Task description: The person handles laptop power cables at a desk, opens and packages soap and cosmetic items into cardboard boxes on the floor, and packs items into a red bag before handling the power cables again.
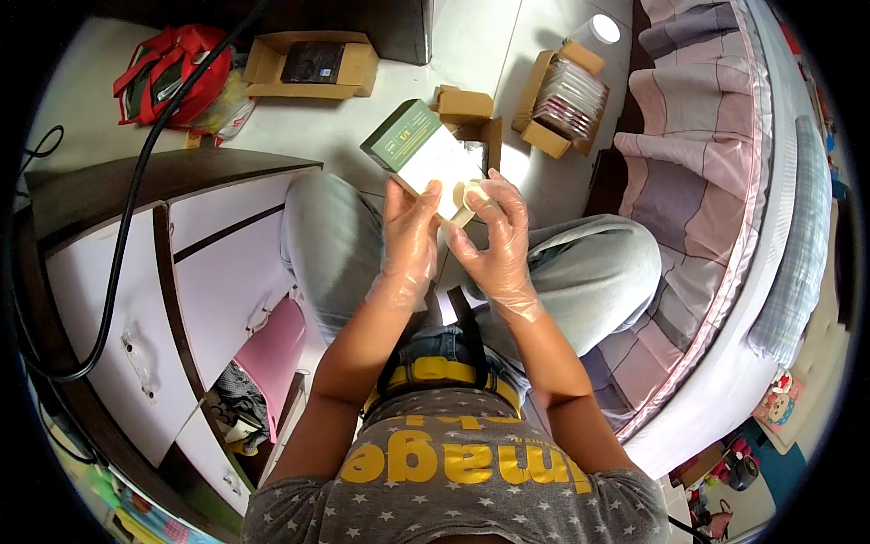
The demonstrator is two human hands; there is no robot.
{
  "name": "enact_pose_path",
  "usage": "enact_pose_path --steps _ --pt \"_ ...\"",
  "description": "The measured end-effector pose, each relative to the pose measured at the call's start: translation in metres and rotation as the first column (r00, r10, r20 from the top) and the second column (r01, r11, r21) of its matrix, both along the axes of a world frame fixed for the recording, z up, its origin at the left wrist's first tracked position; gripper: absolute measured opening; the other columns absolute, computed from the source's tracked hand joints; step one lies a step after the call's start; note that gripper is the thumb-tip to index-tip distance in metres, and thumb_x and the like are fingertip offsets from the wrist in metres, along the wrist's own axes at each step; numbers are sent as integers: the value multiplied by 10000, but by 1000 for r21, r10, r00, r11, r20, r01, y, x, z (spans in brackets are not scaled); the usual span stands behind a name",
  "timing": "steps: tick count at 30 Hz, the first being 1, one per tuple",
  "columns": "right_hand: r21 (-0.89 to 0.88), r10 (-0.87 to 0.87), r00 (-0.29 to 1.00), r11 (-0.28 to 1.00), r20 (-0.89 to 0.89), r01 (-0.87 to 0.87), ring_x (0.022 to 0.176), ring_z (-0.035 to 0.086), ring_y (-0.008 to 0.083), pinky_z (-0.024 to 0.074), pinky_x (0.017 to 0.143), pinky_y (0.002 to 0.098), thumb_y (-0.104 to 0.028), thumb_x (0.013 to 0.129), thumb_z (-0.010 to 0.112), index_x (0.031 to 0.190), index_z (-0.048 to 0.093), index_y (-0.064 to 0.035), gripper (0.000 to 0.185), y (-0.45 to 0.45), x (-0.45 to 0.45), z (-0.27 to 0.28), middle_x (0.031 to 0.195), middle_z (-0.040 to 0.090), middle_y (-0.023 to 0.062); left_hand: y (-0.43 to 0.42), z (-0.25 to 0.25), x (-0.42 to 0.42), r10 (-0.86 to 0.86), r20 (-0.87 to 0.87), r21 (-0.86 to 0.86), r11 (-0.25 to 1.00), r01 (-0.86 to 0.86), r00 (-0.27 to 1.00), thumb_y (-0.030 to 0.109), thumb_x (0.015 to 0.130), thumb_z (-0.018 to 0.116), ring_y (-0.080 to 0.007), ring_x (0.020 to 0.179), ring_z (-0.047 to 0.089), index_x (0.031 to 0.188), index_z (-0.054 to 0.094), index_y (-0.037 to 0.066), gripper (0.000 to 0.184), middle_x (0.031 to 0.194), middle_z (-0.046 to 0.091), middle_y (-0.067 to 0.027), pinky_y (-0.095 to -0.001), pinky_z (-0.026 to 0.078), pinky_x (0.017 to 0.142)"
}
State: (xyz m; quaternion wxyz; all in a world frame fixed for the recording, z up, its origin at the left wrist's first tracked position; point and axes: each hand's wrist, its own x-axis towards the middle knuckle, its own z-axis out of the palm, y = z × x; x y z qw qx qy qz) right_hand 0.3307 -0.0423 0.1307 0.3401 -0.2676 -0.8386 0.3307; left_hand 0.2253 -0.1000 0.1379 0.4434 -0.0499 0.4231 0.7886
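Above my crossed legs, a green and white carton box [419,136] is held tilted, its green end pointing away to the upper left. My left hand [410,231], in a clear plastic glove, is closed on the box's near left side, thumb across the white face. My right hand [498,231], gloved the same way, has its fingers bent at the near right end of the box. There they pinch a pale piece [471,194] that looks like an end flap; glare blurs its details.
Beyond the box stands an open brown carton [492,136]. A carton of wrapped flat packs [569,100] sits right of it, beside a white cylinder [600,32]. Another carton [358,68] and a red bag [181,72] lie back left. Drawers [113,308] and a bed [698,227] flank me.
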Motion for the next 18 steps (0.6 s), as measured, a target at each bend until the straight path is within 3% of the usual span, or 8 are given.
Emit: enact_pose_path --steps 4,10,18 --pt "-47 -27 1000 999 8 28 1122 486 368 428 937 476 -99 635 791 1083 547 -66 511 0 -1 6 1137 480 128 -4 -1 0 -14 -47 14 1000 15 999 17 905 498 -180 1101 507 1277 369 26 393 1201 502 -107 -337 419 955" --pt "-65 16 998 998 63 -12 1129 486 367 424 947 456 -123 644 787 1031 555 -52 457 2 -1 10 1123 517 135 -8 -10 3 -40 -169 -25 999 36 985 6 891 513 -171 1094 502 1237 380 23 371 1181 501 -106 -334 405 964" --pt "-104 36 996 994 81 -27 1149 483 361 427 950 448 -120 650 781 1023 578 -42 432 3 0 9 1120 529 133 -11 -11 1 -53 -209 -33 998 47 976 -8 880 537 -165 1098 496 1240 378 36 397 1188 495 -100 -332 395 977"
